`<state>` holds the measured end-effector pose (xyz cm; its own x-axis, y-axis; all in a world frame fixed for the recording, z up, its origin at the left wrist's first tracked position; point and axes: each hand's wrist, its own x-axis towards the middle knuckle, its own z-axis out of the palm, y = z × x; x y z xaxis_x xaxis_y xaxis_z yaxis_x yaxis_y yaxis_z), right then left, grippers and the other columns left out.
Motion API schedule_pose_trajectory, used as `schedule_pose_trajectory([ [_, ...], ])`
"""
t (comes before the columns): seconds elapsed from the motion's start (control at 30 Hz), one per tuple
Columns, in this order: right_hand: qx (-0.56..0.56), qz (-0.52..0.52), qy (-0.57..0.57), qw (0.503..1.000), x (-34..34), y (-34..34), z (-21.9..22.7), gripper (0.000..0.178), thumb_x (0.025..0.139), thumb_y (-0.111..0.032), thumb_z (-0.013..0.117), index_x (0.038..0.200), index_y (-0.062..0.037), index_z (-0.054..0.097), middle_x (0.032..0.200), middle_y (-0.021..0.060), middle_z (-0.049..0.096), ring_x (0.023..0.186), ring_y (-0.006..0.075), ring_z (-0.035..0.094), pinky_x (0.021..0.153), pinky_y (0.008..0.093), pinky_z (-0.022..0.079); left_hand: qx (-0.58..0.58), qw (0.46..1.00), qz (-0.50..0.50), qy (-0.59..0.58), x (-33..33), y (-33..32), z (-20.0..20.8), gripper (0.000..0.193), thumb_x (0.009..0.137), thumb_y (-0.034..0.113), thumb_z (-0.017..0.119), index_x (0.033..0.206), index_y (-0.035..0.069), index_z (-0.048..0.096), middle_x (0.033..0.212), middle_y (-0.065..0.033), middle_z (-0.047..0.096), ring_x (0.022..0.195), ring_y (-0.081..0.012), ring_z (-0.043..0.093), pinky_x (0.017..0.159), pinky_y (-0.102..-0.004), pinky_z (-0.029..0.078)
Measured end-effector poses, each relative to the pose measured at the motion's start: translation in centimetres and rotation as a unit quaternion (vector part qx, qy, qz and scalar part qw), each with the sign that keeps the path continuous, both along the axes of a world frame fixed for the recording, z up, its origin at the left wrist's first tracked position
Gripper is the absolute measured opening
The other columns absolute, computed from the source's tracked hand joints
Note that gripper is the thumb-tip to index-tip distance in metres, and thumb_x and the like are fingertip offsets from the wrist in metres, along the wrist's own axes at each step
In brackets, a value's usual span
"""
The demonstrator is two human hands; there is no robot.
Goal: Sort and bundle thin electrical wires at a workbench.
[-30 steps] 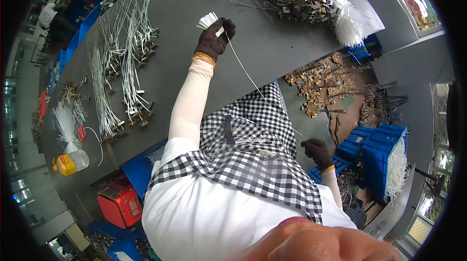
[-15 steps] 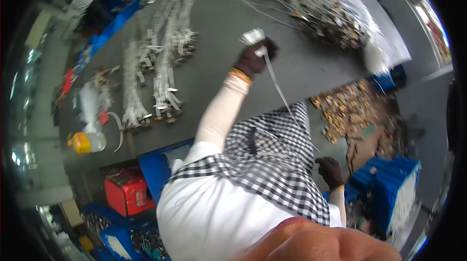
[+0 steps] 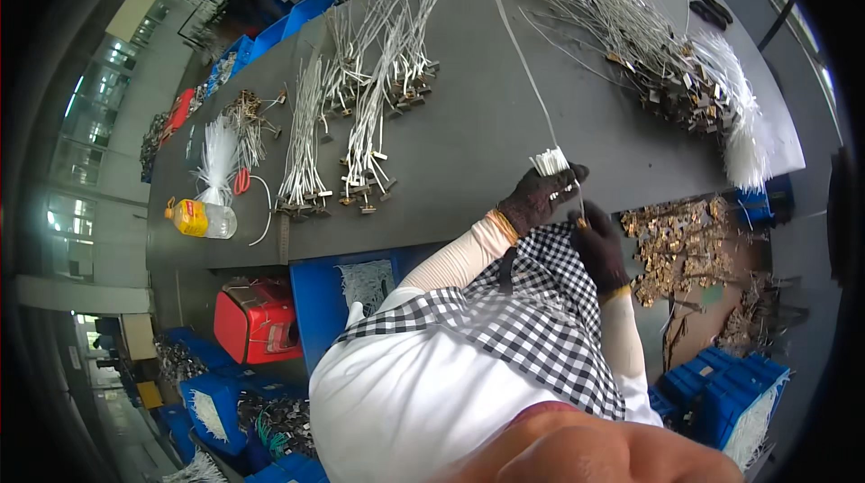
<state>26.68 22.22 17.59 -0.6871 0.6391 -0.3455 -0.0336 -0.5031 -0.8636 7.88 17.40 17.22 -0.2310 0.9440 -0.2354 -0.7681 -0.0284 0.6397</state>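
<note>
My left hand (image 3: 541,198), in a dark glove, is closed round a tight bundle of short white pieces (image 3: 550,161) at the table's near edge. From the bundle a long thin whitish strip (image 3: 524,59) stretches away across the table. Close beside it, my right hand (image 3: 598,247), also gloved, pinches the lower end of a thin white strip (image 3: 579,195) that comes down from the left hand. A small brass-coloured bit (image 3: 582,223) shows at the right fingertips; its shape is too small to make out.
Bundles of whitish strips with metal ends (image 3: 369,123) lie left on the grey table (image 3: 468,168); a larger heap (image 3: 667,68) lies right. A bottle (image 3: 200,218) and red-handled scissors (image 3: 241,181) sit far left. Brass parts (image 3: 676,244) fill a lower surface at right.
My right hand has risen from low at my side to the left hand. The left hand has come nearer and to the right in the picture, still holding its bundle. The view has shifted.
</note>
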Motion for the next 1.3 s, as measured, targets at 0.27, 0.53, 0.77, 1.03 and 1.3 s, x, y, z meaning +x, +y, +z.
schedule_pose_trajectory([
  [0.27,0.085,-0.046,0.0,0.995,-4.4,0.6,1.9,0.063,0.089,-0.011,0.068,0.144,0.0029,0.041,0.103,0.0116,0.067,0.083,0.0153,0.065,0.075,0.0266,0.053,0.069,0.901,0.029,0.428,-1.2,-0.4,1.5,0.024,0.095,0.005,0.061,0.118,-0.001,0.063,0.108,-0.0104,0.068,0.101,-0.0182,0.067,0.083,-0.0306,0.058],
  [0.53,0.136,-0.042,-0.014,0.99,-5.4,1.7,2.6,0.063,0.091,-0.016,0.067,0.143,0.0062,0.04,0.099,0.015,0.068,0.086,0.0176,0.066,0.078,0.0305,0.054,0.008,0.964,0.021,0.265,-1.5,2.1,0.9,0.02,0.094,0.011,0.065,0.11,-0.001,0.067,0.098,-0.0075,0.068,0.085,-0.0156,0.067,0.072,-0.0271,0.057],
  [0.77,0.489,-0.093,-0.295,0.816,-4.9,10.3,-3.8,0.066,0.089,-0.03,0.073,0.141,0.0004,0.044,0.126,0.0247,0.058,0.089,0.0277,0.069,0.082,0.0387,0.055,-0.185,0.969,0.077,0.146,-5.1,2.9,-2.8,0.02,0.086,0.021,0.074,0.091,0.004,0.067,0.082,-0.0043,0.068,0.067,-0.0136,0.065,0.059,-0.0249,0.052],
  [1.03,0.546,-0.321,-0.405,0.66,-1.3,28.7,3.7,0.057,0.085,-0.033,0.07,0.133,-0.0082,0.053,0.122,0.0213,0.059,0.111,0.0445,0.058,0.091,0.0515,0.049,-0.194,0.965,0.041,0.172,-5.1,2.8,-2.7,0.023,0.094,0.021,0.069,0.11,0.005,0.065,0.078,-0.0055,0.064,0.058,-0.0115,0.057,0.047,-0.0221,0.042],
  [1.3,0.455,-0.19,-0.329,0.805,0.3,23.0,1.9,0.032,0.09,-0.028,0.066,0.105,0.0007,0.062,0.086,0.0139,0.065,0.076,0.025,0.063,0.068,0.0384,0.051,-0.146,0.984,-0.034,0.091,-2.3,6.2,-0.6,0.024,0.093,0.015,0.069,0.111,0.0,0.063,0.09,-0.0122,0.069,0.075,-0.0218,0.07,0.061,-0.0272,0.058],
])
